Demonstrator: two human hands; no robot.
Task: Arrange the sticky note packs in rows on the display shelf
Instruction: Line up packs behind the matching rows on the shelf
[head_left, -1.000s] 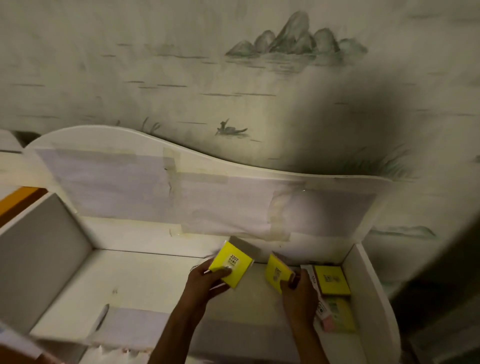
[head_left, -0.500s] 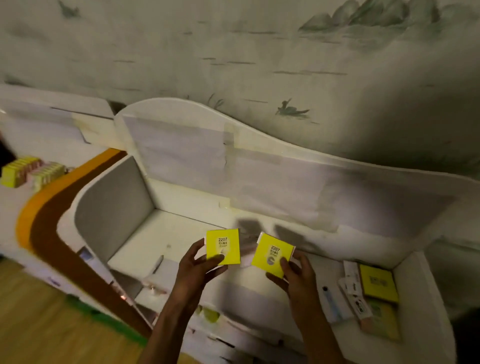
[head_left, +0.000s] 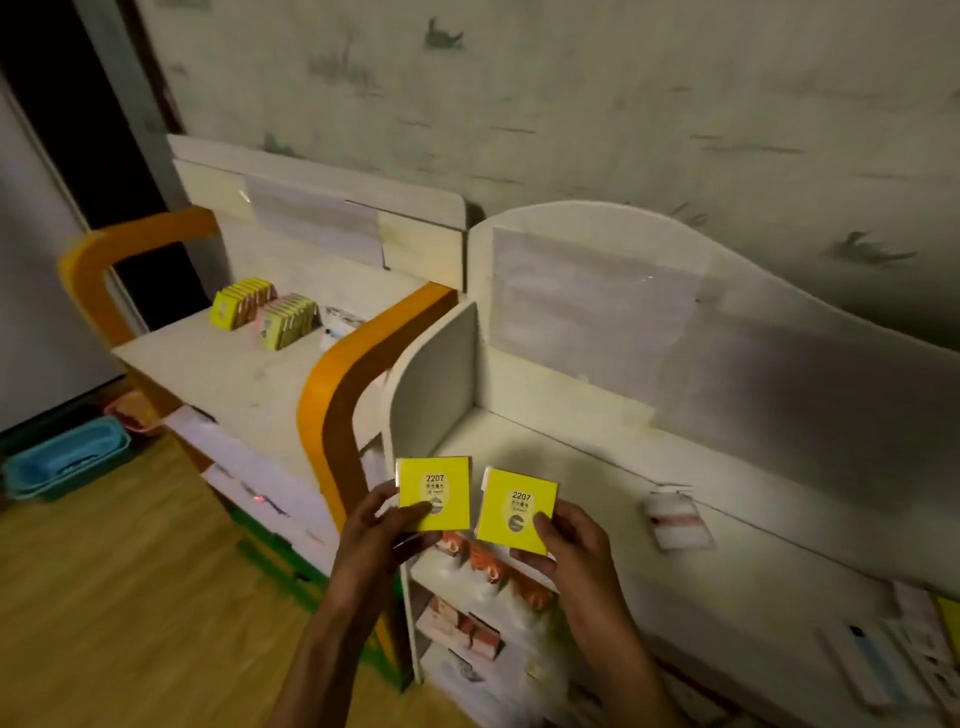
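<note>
Currently both hands are loaded: left hand (head_left: 382, 525) pinches one square yellow sticky note pack with a round "2207" label (head_left: 434, 493), thumb on its face, fingers behind. Right hand (head_left: 563, 535) pinches a second square yellow "2207" pack (head_left: 517, 510) the same way, thumb low on the front. Packs sit side by side, just apart, faces toward the camera, above the front edge of the white curved-back shelf unit (head_left: 597, 467).

Target looks like the orange-trimmed white display shelf (head_left: 223, 364), up and to the left of the left hand. Two rows already stand there: a row of yellow packs on edge (head_left: 241, 310) and, just right of it, a row of paler yellow packs (head_left: 288, 322).

My read on doing the carry-and-place well:
- Keep the pinch low so the top edge goes in first.
- Place the left-hand pack first; it is nearer that shelf.
- Set each pack on edge, label facing front, against the front pack of the matching yellow row.
- Steady the row with the free fingers, since leaning packs may topple.
- Match colour before releasing; lighting is dim, so shades are hard to tell.
</note>
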